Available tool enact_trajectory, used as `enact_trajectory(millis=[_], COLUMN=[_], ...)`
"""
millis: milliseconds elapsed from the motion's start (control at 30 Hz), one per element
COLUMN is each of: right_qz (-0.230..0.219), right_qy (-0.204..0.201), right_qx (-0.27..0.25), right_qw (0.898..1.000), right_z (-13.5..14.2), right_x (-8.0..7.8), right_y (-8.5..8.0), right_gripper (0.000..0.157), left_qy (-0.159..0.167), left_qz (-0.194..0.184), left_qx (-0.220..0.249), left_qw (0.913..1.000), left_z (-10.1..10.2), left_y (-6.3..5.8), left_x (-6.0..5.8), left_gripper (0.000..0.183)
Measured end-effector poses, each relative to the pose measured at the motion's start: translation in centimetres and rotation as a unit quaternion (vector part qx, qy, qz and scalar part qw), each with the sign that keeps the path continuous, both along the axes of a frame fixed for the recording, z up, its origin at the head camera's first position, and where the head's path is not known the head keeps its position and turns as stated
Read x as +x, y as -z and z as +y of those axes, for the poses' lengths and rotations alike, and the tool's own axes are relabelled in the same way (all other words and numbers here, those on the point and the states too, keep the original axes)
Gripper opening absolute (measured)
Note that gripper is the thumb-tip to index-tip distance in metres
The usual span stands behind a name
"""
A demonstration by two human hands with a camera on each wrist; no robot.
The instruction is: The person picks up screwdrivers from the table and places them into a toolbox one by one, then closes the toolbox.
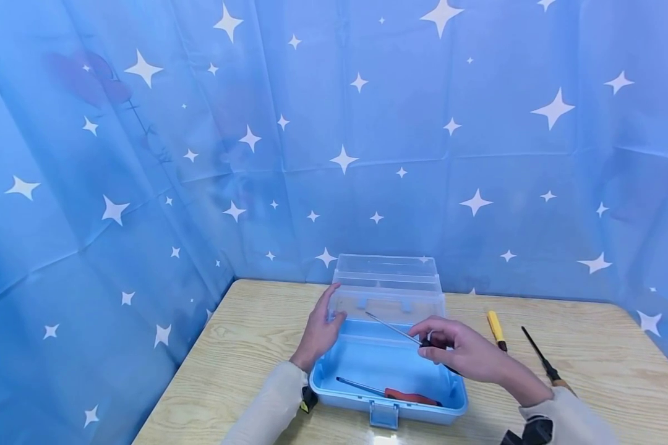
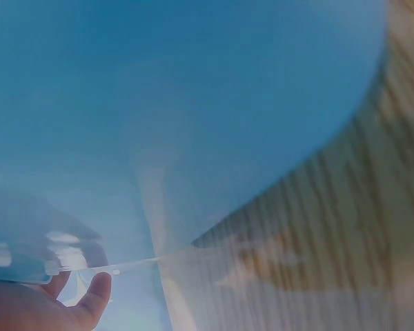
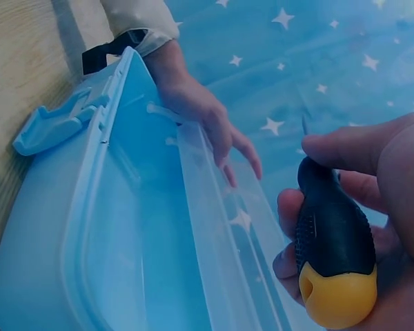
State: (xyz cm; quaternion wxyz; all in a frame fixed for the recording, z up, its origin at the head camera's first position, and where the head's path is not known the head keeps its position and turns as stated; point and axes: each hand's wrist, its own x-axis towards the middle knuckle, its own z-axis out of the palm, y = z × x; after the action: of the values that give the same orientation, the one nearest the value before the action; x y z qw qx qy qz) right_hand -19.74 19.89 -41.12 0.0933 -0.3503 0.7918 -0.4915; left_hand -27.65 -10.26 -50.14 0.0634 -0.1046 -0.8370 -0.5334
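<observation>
A light blue toolbox (image 1: pixel 389 412) stands on the table with its clear lid (image 1: pixel 386 303) tipped back. My left hand (image 1: pixel 318 330) holds the lid's left edge, thumb on the near side; in the left wrist view part of that hand (image 2: pixel 76 307) shows at the lid edge. Over the box's right side my right hand (image 1: pixel 467 349) grips a screwdriver (image 3: pixel 334 234) with a black and yellow handle, its thin shaft pointing up and left in the head view. A red-handled screwdriver (image 1: pixel 412 396) lies inside the box along the front wall.
Right of the box lie a yellow-handled tool (image 1: pixel 495 327) and a dark-shafted screwdriver (image 1: pixel 542 357) with a brownish handle end. The wooden table (image 1: pixel 200 383) meets a blue star-patterned curtain (image 1: pixel 289 154) at its back and left. A latch (image 1: pixel 384 415) hangs at the box's front.
</observation>
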Motion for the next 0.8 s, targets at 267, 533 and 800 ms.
enact_trajectory(millis=[267,533,800], right_qz=[0.011,-0.002,-0.021], right_qy=[-0.012,-0.023,-0.032], right_qx=[0.007,0.005,0.014], right_qw=[1.000,1.000,0.999], right_z=[-0.5,-1.1,-1.5], right_x=[-0.2,-0.3,-0.2], right_y=[0.4,0.8,1.2], right_gripper=[0.029,0.029,0.029], left_qy=[-0.002,-0.001,-0.002], left_qz=[-0.002,-0.001,-0.005], left_qx=[-0.007,-0.003,0.000], left_qw=[1.0000,1.0000,1.0000], left_z=[0.0,0.0,0.1], left_y=[-0.2,-0.2,-0.3], left_x=[0.0,0.0,0.1], left_gripper=[0.058,0.059,0.058])
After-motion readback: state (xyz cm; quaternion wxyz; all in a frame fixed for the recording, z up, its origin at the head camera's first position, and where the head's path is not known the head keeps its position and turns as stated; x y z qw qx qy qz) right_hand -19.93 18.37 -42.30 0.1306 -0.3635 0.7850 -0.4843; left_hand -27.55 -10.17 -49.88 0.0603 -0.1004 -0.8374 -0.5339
